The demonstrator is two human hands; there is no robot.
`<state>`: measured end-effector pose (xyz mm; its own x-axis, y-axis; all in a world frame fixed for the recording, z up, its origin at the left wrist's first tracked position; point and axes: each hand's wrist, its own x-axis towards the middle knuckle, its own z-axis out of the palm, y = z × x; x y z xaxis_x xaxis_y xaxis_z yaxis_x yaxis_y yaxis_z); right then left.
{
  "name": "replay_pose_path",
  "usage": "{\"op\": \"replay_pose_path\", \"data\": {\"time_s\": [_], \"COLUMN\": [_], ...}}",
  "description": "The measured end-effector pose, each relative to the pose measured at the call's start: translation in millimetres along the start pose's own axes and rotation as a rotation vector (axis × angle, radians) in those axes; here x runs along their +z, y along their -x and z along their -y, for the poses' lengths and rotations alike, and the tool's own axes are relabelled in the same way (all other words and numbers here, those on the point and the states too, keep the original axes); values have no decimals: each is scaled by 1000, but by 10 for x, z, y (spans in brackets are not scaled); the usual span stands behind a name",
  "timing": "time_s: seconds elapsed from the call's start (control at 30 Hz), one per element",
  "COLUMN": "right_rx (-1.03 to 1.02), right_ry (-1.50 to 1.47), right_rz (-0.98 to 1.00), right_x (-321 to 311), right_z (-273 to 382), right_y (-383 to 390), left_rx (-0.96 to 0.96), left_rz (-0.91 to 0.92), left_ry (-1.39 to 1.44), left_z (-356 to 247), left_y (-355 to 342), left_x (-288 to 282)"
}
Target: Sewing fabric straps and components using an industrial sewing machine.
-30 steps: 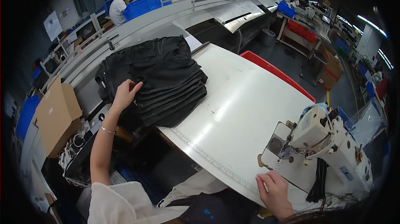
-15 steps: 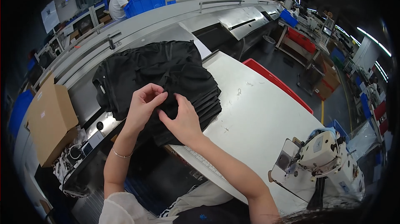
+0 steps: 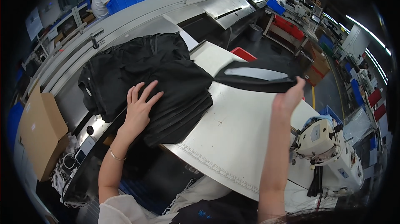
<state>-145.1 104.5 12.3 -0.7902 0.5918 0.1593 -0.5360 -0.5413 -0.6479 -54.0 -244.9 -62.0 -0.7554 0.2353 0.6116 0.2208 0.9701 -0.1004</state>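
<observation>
A thick pile of black fabric pieces [image 3: 166, 65] lies across the left end of the white table and the metal surface beside it. Spread fingers of my left hand [image 3: 139, 109] rest on the near side of this pile. Out to the right, my right hand [image 3: 289, 97] grips the end of a black fabric piece [image 3: 254, 83] and holds it up over the table. The piece runs back to the pile's right edge, with a pale gap showing between its dark bands. It is somewhat blurred, and its exact kind cannot be made out.
A white sewing machine [image 3: 323, 140] stands at the table's right. Along the table's [image 3: 216, 140] near edge runs a ruler strip. An open cardboard box [image 3: 43, 130] is at far left, and a red bin [image 3: 243, 54] shows behind the table. Another person [image 3: 100, 3] sits beyond the metal rail.
My hands have parted from close together over the pile. The right one has swung far right with a black fabric piece; the left has opened flat on the pile. The view has shifted slightly.
</observation>
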Motion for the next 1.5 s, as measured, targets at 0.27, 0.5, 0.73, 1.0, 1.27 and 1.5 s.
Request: {"op": "replay_pose_path", "data": {"time_s": [0.27, 0.5, 0.73, 1.0, 1.27, 1.5], "right_rx": [-344, -263, -844, -894, -1204, -781], "right_ry": [6, 1160, 1698, 1190, 1561, 1552], "right_rz": [-95, 814, 1399, 1334, 1276, 1096], "right_x": [58, -411, -1572, -1518, -1907, -1970], "right_z": [942, 1012, 413, 471, 757, 57], "right_y": [-56, 761, 2022, 2091, 1286, 1240], "left_rx": [115, 171, 581, 635, 126, 468], "left_rz": [552, 140, 505, 606, 472, -181], "left_ry": [125, 262, 1131, 515, 944, 428], "left_z": [178, -298, -2138, -2915, -2540, -3035], "left_y": [-272, -567, -518, -295, -533, -923], "left_x": [100, -135, -297, 273, -148, 87]}}
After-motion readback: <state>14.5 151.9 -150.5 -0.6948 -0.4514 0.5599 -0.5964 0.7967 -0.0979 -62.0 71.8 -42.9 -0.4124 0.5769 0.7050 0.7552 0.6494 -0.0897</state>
